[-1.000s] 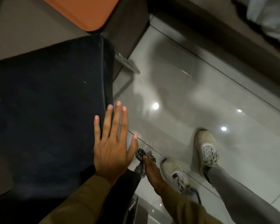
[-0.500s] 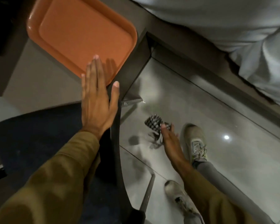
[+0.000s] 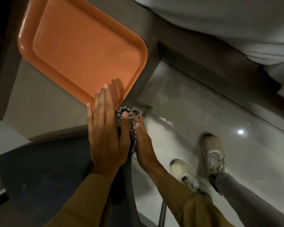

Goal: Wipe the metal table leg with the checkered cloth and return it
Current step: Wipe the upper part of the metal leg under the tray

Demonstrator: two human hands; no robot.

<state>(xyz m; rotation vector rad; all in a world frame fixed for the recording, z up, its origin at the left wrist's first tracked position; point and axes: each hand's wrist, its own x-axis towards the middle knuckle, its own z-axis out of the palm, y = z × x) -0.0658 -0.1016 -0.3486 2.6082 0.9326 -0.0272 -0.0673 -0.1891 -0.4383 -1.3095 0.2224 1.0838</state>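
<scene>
My right hand (image 3: 143, 145) grips the black-and-white checkered cloth (image 3: 131, 119), raised to the level of the table corner. My left hand (image 3: 106, 131) is flat with fingers together, fingertips over the edge of the orange tray (image 3: 82, 46), thumb touching the cloth. The grey table (image 3: 44, 105) carries the tray at its near right corner. A metal foot of the table leg (image 3: 144, 109) shows on the floor just beyond the cloth; the leg itself is mostly hidden by the table edge and my hands.
A dark blue chair seat (image 3: 44, 169) lies below my left forearm, with a chrome chair leg (image 3: 161, 213) near the bottom. My two pale sneakers (image 3: 210, 153) stand on the glossy floor tiles. White bedding (image 3: 228, 22) fills the upper right.
My right hand has lifted the cloth from low near the floor up to the table corner, beside my left hand. The view has moved closer to the tray.
</scene>
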